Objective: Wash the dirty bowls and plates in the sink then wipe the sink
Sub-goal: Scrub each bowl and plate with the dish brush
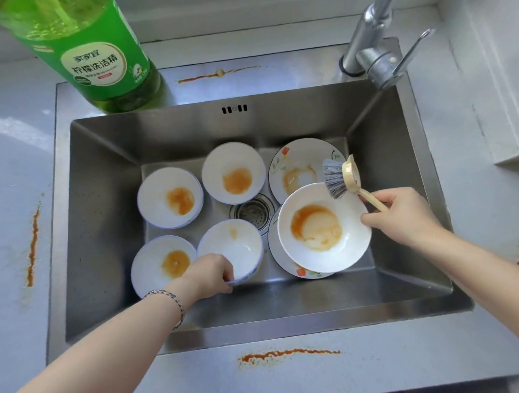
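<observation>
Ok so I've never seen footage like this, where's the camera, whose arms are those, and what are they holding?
There is no machine here: a person wears one camera on the head, looking down at their hands over a sink. The left hand grips the rim of a blue-rimmed bowl. The right hand holds a dish brush by its handle, at the rim of a large white bowl. In the sink lie more small bowls and two flowered plates, most smeared orange. A green detergent bottle and a tap stand behind.
</observation>
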`<state>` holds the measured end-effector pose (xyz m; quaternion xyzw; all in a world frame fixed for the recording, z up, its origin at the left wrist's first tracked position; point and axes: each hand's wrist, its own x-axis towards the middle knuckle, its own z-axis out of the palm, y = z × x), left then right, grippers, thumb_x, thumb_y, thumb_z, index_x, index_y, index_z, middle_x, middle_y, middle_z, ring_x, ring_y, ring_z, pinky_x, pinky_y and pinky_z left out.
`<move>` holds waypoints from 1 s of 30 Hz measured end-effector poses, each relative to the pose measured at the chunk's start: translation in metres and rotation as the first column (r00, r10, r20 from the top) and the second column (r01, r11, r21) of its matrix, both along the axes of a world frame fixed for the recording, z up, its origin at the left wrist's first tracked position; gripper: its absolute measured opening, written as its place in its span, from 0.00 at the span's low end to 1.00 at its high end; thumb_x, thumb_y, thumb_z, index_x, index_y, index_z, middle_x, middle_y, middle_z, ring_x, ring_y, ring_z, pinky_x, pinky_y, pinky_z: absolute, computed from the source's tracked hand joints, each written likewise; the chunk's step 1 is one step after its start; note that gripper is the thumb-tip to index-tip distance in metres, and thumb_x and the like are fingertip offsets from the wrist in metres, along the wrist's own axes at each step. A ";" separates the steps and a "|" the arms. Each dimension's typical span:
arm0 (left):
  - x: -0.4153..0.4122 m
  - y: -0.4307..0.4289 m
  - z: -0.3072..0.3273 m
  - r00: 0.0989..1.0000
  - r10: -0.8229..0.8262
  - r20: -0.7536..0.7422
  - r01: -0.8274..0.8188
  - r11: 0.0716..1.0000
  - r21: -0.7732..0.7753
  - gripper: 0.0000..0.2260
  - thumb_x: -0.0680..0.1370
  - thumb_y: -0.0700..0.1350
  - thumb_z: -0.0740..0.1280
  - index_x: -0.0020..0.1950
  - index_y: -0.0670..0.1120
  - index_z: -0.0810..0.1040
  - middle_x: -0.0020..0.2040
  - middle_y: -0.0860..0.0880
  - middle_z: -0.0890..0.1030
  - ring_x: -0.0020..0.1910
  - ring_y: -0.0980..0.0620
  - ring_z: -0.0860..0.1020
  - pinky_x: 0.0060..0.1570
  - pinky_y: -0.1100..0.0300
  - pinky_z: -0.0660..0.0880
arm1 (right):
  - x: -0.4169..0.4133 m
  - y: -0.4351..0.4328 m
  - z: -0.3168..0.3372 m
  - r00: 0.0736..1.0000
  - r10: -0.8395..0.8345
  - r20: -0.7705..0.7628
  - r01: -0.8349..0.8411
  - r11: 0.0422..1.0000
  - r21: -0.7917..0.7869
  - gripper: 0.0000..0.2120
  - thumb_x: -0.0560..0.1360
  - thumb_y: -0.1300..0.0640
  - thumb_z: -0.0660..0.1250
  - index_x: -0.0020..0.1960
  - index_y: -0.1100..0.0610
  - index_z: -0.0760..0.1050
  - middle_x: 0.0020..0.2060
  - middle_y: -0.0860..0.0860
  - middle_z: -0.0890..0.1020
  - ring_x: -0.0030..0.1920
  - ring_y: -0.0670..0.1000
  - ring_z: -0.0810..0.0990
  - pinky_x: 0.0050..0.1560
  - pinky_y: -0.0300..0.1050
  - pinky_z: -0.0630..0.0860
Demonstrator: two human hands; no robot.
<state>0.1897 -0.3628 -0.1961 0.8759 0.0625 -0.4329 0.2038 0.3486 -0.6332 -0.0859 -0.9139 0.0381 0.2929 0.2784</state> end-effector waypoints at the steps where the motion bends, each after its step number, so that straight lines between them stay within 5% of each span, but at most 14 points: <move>1: -0.001 0.000 -0.001 0.999 -0.018 -0.040 0.018 1.000 0.001 0.08 0.70 0.45 0.71 0.47 0.46 0.83 0.46 0.49 0.82 0.46 0.50 0.77 0.41 0.63 0.70 | 0.000 0.002 0.000 1.000 0.003 -0.005 -0.003 1.000 0.001 0.07 0.67 0.63 0.71 0.44 0.55 0.82 0.38 0.58 0.82 0.38 0.56 0.75 0.37 0.42 0.69; 5: -0.002 -0.002 -0.008 0.992 0.030 -0.126 -0.032 0.999 -0.020 0.09 0.72 0.44 0.70 0.51 0.44 0.82 0.50 0.48 0.81 0.49 0.49 0.78 0.43 0.65 0.69 | -0.005 0.012 -0.002 1.000 0.023 -0.013 -0.023 1.000 0.000 0.05 0.67 0.63 0.71 0.43 0.59 0.82 0.32 0.54 0.77 0.32 0.52 0.70 0.32 0.39 0.65; 8: 0.001 -0.006 0.004 0.935 0.340 -0.095 -0.350 0.928 -0.129 0.10 0.73 0.43 0.70 0.53 0.44 0.81 0.52 0.48 0.82 0.51 0.53 0.79 0.50 0.67 0.71 | -0.011 0.020 -0.002 0.999 0.026 -0.019 -0.026 1.000 0.007 0.06 0.67 0.64 0.71 0.43 0.58 0.82 0.32 0.54 0.78 0.31 0.51 0.70 0.32 0.39 0.66; 9: 0.003 -0.009 0.015 0.862 0.495 -0.107 -0.506 0.833 -0.223 0.10 0.73 0.42 0.71 0.54 0.44 0.80 0.51 0.47 0.82 0.50 0.53 0.80 0.53 0.64 0.73 | -0.013 0.023 -0.001 0.999 0.030 -0.022 -0.030 0.999 0.017 0.06 0.67 0.64 0.71 0.43 0.58 0.82 0.33 0.56 0.79 0.32 0.51 0.72 0.32 0.39 0.66; 11: 0.008 -0.015 0.044 0.631 0.746 -0.214 -0.741 0.496 -0.453 0.12 0.74 0.41 0.70 0.57 0.43 0.78 0.52 0.45 0.83 0.49 0.52 0.81 0.55 0.57 0.76 | -0.017 0.028 0.002 0.999 0.031 -0.027 -0.030 0.999 0.046 0.06 0.67 0.64 0.71 0.43 0.58 0.82 0.37 0.59 0.82 0.35 0.56 0.76 0.35 0.41 0.69; 13: 0.009 -0.019 0.073 0.458 0.803 -0.382 -0.793 0.175 -0.584 0.14 0.76 0.46 0.68 0.61 0.48 0.75 0.55 0.46 0.82 0.51 0.50 0.82 0.52 0.56 0.79 | -0.023 0.034 0.007 0.999 0.024 -0.029 -0.022 0.997 0.078 0.08 0.67 0.64 0.71 0.44 0.56 0.82 0.38 0.58 0.83 0.39 0.58 0.79 0.37 0.42 0.70; 15: 0.003 -0.020 0.096 0.419 0.780 -0.464 -0.764 0.027 -0.644 0.18 0.74 0.51 0.70 0.63 0.54 0.73 0.55 0.49 0.82 0.53 0.50 0.82 0.50 0.55 0.79 | -0.029 0.040 0.012 0.999 0.018 -0.030 -0.014 0.992 0.122 0.10 0.66 0.64 0.71 0.44 0.53 0.83 0.36 0.56 0.82 0.37 0.55 0.77 0.37 0.43 0.70; 19: -0.017 -0.022 0.120 0.394 0.777 -0.491 -0.724 -0.067 -0.687 0.31 0.65 0.50 0.74 0.66 0.60 0.68 0.54 0.51 0.83 0.56 0.49 0.80 0.50 0.53 0.79 | -0.044 0.051 0.031 0.998 -0.011 -0.056 0.024 0.974 0.227 0.14 0.65 0.65 0.72 0.38 0.44 0.80 0.39 0.60 0.83 0.41 0.63 0.79 0.45 0.53 0.77; 24: -0.033 -0.025 0.142 0.290 0.834 -0.469 -0.672 -0.171 -0.721 0.36 0.60 0.52 0.74 0.67 0.61 0.68 0.52 0.55 0.82 0.54 0.51 0.81 0.48 0.50 0.79 | -0.064 0.065 0.063 0.993 -0.024 -0.112 0.064 0.928 0.366 0.11 0.69 0.64 0.71 0.48 0.52 0.81 0.36 0.50 0.84 0.40 0.50 0.82 0.43 0.42 0.75; 27: -0.035 -0.022 0.157 0.224 0.896 -0.385 -0.655 -0.154 -0.740 0.37 0.57 0.55 0.71 0.67 0.61 0.68 0.48 0.55 0.83 0.52 0.48 0.81 0.41 0.52 0.80 | -0.072 0.066 0.082 0.996 0.089 -0.025 -0.074 0.927 0.369 0.12 0.72 0.59 0.70 0.51 0.44 0.77 0.36 0.44 0.81 0.36 0.37 0.78 0.36 0.28 0.71; 30: -0.034 -0.018 0.174 0.209 0.935 -0.287 -0.660 -0.082 -0.747 0.36 0.59 0.54 0.71 0.67 0.60 0.68 0.48 0.55 0.82 0.52 0.48 0.79 0.39 0.55 0.80 | -0.077 0.057 0.099 0.938 0.317 0.137 -0.342 0.911 0.229 0.21 0.76 0.59 0.63 0.63 0.40 0.67 0.42 0.42 0.71 0.42 0.38 0.73 0.41 0.28 0.68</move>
